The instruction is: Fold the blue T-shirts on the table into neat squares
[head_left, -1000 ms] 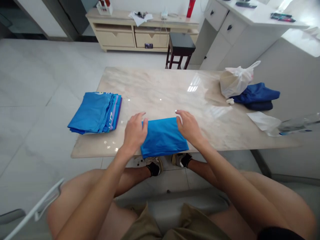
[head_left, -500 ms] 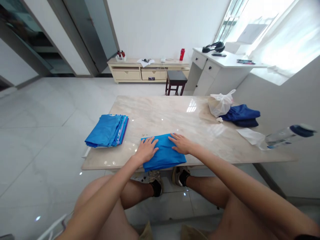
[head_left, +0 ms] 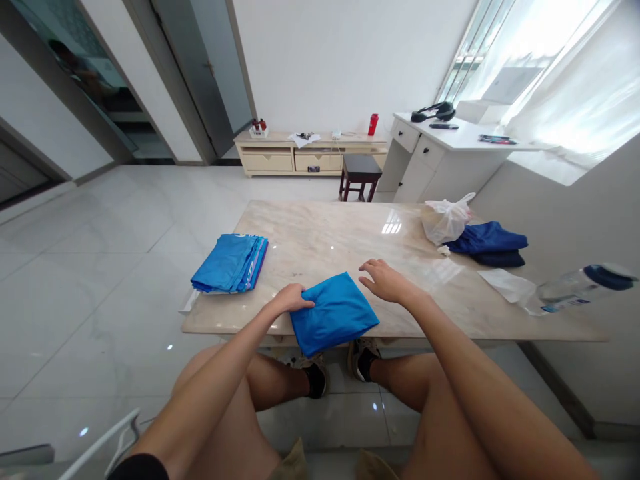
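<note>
A folded blue cloth [head_left: 336, 317] lies tilted at the near edge of the marble-topped table, its lower corner hanging past the edge. My left hand [head_left: 293, 299] grips its upper left corner, thumb on top and fingers underneath. Just off the cloth's upper right side, my right hand [head_left: 381, 280] hovers with fingers apart, holding nothing. To the left sits a stack of folded blue cloths [head_left: 227, 263], some with white lettering and purple edges showing.
On the table's right are a white plastic bag [head_left: 445, 220], dark blue fabric [head_left: 490, 241], a white paper [head_left: 506, 285] and a clear bottle [head_left: 575, 291] lying tilted. Beyond the table [head_left: 300, 227] stand a dark stool [head_left: 361, 168], a low cabinet [head_left: 267, 160] and a white desk [head_left: 435, 157].
My left hand has gone from lying flat on the cloth to gripping its corner. The cloth has turned and tilted. My right hand has lifted off it to the right.
</note>
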Demonstrator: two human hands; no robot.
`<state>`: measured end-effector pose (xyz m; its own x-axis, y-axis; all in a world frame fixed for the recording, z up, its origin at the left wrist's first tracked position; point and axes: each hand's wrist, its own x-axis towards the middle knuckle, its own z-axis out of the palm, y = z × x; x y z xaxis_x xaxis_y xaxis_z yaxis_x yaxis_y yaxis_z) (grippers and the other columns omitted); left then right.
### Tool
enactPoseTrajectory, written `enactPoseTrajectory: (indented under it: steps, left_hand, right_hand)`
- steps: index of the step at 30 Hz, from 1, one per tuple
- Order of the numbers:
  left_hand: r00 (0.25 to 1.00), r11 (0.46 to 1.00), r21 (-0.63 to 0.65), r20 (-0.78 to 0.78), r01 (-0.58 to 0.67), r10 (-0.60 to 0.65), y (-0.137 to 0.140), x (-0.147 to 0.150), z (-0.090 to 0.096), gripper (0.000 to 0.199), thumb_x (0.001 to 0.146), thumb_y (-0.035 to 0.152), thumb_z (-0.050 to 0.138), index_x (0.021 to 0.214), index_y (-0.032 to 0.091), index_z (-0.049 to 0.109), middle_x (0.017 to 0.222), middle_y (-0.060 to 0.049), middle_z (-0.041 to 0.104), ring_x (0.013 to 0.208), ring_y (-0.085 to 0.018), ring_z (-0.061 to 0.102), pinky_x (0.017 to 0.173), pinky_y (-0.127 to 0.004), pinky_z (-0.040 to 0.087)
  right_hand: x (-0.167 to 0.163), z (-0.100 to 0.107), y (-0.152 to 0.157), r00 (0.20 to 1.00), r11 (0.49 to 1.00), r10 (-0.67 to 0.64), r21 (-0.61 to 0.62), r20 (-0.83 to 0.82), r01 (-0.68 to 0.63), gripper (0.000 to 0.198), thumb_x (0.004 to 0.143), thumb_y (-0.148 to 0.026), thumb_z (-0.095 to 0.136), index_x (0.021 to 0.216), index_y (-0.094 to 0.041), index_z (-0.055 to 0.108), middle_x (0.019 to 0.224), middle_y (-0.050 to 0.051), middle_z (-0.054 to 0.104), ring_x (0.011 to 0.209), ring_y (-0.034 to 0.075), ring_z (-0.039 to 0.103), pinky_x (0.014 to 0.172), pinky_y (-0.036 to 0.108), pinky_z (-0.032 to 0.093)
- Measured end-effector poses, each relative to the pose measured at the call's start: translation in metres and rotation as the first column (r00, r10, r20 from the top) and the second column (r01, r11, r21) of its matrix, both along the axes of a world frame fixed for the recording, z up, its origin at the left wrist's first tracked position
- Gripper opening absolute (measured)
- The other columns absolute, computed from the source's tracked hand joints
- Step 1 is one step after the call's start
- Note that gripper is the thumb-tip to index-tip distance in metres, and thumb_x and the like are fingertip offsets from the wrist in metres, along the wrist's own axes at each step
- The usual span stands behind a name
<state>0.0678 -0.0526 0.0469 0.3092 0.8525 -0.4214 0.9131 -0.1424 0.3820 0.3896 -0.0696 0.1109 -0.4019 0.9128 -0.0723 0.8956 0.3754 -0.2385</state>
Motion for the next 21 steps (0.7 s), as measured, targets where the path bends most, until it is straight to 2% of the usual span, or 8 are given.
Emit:
enactPoseTrajectory:
  steps: [2, 3, 6, 9, 12, 15, 17, 21]
  left_hand:
    - [0.979, 0.999, -0.012, 0.199, -0.034, 0.036, -0.015, -0.006, 0.001, 0.030, 0.084, 0.051, 0.076, 0.091, 0.022, 0.076, 0.106, -0.008, 0.085, 0.105, -0.034, 0.079, 0.088, -0.037, 0.057]
    - [0.942, 0.997, -0.035, 0.325, -0.074, 0.081, -0.023, -0.009, 0.002, 0.032, 0.082, 0.052, 0.075, 0.093, 0.022, 0.076, 0.108, -0.007, 0.085, 0.106, -0.034, 0.079, 0.089, -0.037, 0.058]
    - [0.734, 0.952, -0.204, 0.607, -0.227, 0.305, -0.050, -0.020, 0.014, 0.044, 0.076, 0.055, 0.081, 0.104, 0.021, 0.077, 0.115, -0.008, 0.086, 0.111, -0.036, 0.079, 0.091, -0.041, 0.062]
    - [0.511, 0.854, -0.403, 0.684, -0.330, 0.520, -0.077, -0.034, 0.035, 0.059, 0.074, 0.057, 0.088, 0.120, 0.022, 0.077, 0.128, -0.010, 0.085, 0.118, -0.036, 0.078, 0.096, -0.043, 0.064]
    - [0.364, 0.769, -0.501, 0.683, -0.397, 0.633, -0.099, -0.051, 0.056, 0.065, 0.073, 0.059, 0.093, 0.125, 0.024, 0.076, 0.132, -0.010, 0.084, 0.123, -0.035, 0.078, 0.099, -0.043, 0.066]
    - [0.279, 0.728, -0.502, 0.698, -0.467, 0.660, -0.109, -0.070, 0.074, 0.071, 0.069, 0.059, 0.097, 0.127, 0.023, 0.075, 0.131, -0.011, 0.084, 0.124, -0.035, 0.078, 0.100, -0.043, 0.067]
    - [0.233, 0.718, -0.486, 0.723, -0.498, 0.651, -0.106, -0.083, 0.088, 0.073, 0.068, 0.056, 0.098, 0.128, 0.023, 0.075, 0.131, -0.012, 0.084, 0.123, -0.035, 0.079, 0.100, -0.043, 0.068]
    - [0.163, 0.748, -0.381, 0.826, -0.544, 0.540, -0.074, -0.111, 0.126, 0.073, 0.070, 0.048, 0.098, 0.133, 0.021, 0.073, 0.130, -0.012, 0.083, 0.121, -0.034, 0.079, 0.100, -0.044, 0.068]
  right_hand:
    - [-0.011, 0.004, 0.004, 0.999, 0.999, 0.039, -0.006, -0.008, -0.039, 0.044, 0.113, -0.036, 0.054, 0.144, -0.014, 0.075, 0.149, 0.022, 0.072, 0.143, 0.039, 0.064, 0.124, 0.052, 0.049]
    - [-0.016, 0.006, 0.006, 0.998, 0.999, 0.053, -0.006, -0.014, -0.053, 0.044, 0.113, -0.037, 0.054, 0.144, -0.014, 0.076, 0.148, 0.022, 0.072, 0.143, 0.039, 0.064, 0.123, 0.052, 0.050]
    - [-0.030, 0.010, 0.013, 0.997, 0.997, 0.076, -0.008, -0.025, -0.077, 0.045, 0.114, -0.038, 0.053, 0.145, -0.015, 0.075, 0.147, 0.022, 0.073, 0.142, 0.039, 0.065, 0.122, 0.052, 0.051]
    - [-0.040, 0.014, 0.019, 0.994, 0.994, 0.105, -0.022, -0.038, -0.106, 0.043, 0.114, -0.038, 0.053, 0.144, -0.017, 0.076, 0.147, 0.020, 0.073, 0.140, 0.038, 0.068, 0.120, 0.049, 0.053]
    - [-0.044, 0.012, 0.021, 0.990, 0.990, 0.127, -0.048, -0.056, -0.130, 0.044, 0.114, -0.040, 0.053, 0.143, -0.018, 0.076, 0.145, 0.020, 0.074, 0.136, 0.037, 0.070, 0.116, 0.048, 0.055]
    - [-0.041, 0.004, 0.021, 0.990, 0.989, 0.129, -0.072, -0.052, -0.133, 0.045, 0.112, -0.040, 0.051, 0.141, -0.017, 0.077, 0.145, 0.021, 0.074, 0.131, 0.038, 0.073, 0.115, 0.050, 0.057]
    - [-0.036, -0.004, 0.021, 0.991, 0.988, 0.121, -0.087, -0.048, -0.125, 0.047, 0.111, -0.042, 0.051, 0.139, -0.016, 0.077, 0.144, 0.021, 0.075, 0.128, 0.038, 0.075, 0.115, 0.051, 0.057]
    - [-0.024, -0.016, 0.025, 0.995, 0.989, 0.094, -0.112, -0.047, -0.098, 0.051, 0.108, -0.048, 0.050, 0.135, -0.017, 0.079, 0.137, 0.021, 0.078, 0.121, 0.037, 0.078, 0.113, 0.051, 0.059]
